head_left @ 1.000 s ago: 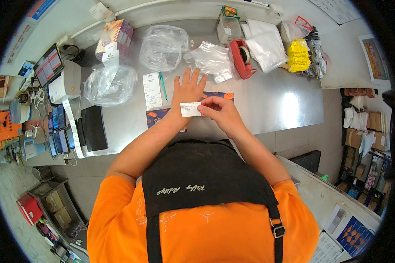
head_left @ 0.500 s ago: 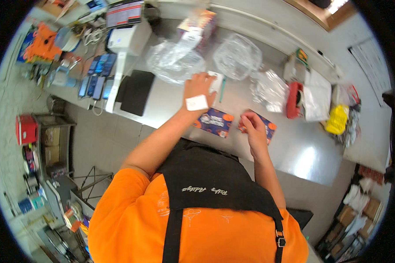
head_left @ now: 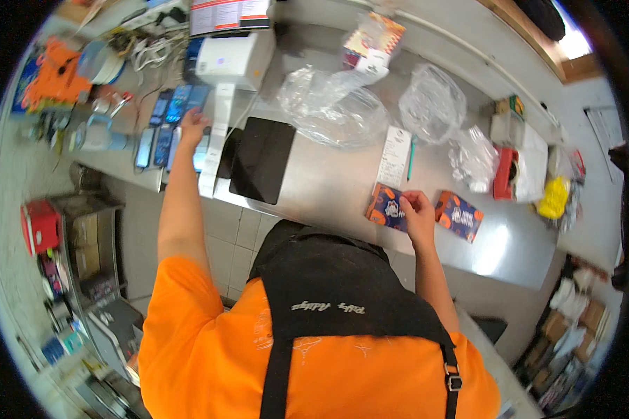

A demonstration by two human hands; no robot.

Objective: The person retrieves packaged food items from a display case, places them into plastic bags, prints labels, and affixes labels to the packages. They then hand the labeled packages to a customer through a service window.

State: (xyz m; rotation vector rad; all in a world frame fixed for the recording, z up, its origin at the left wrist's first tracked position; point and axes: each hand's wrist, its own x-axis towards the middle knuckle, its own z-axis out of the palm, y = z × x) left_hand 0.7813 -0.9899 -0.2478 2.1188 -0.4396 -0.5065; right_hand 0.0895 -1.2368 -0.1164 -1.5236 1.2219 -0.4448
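Note:
My left hand (head_left: pixel 193 127) reaches over several phones (head_left: pixel 163 143) at the left of the steel table, its fingers apart and holding nothing, the fingertips at or just above a lit phone screen (head_left: pixel 181 101). At the table's front edge, my right hand (head_left: pixel 418 211) pinches the right side of a purple-and-orange printed card (head_left: pixel 386 207), covering part of it. A second such card (head_left: pixel 459 216) lies just to the right of that hand. Above the first card lies a long white receipt (head_left: pixel 394 155), with a teal stick (head_left: pixel 411 158) alongside.
A black tablet (head_left: pixel 262 160) lies left of centre. Behind it stands a white printer (head_left: pixel 235 60) with a paper strip (head_left: pixel 219 136) hanging out. Clear plastic bags (head_left: pixel 335 108) spread across the back. A red tape dispenser (head_left: pixel 507 173) stands at the right.
My left hand has left the receipt and moved far left to the phones. My right hand now grips the left card's right side. The whole view has shifted, with the table things further right.

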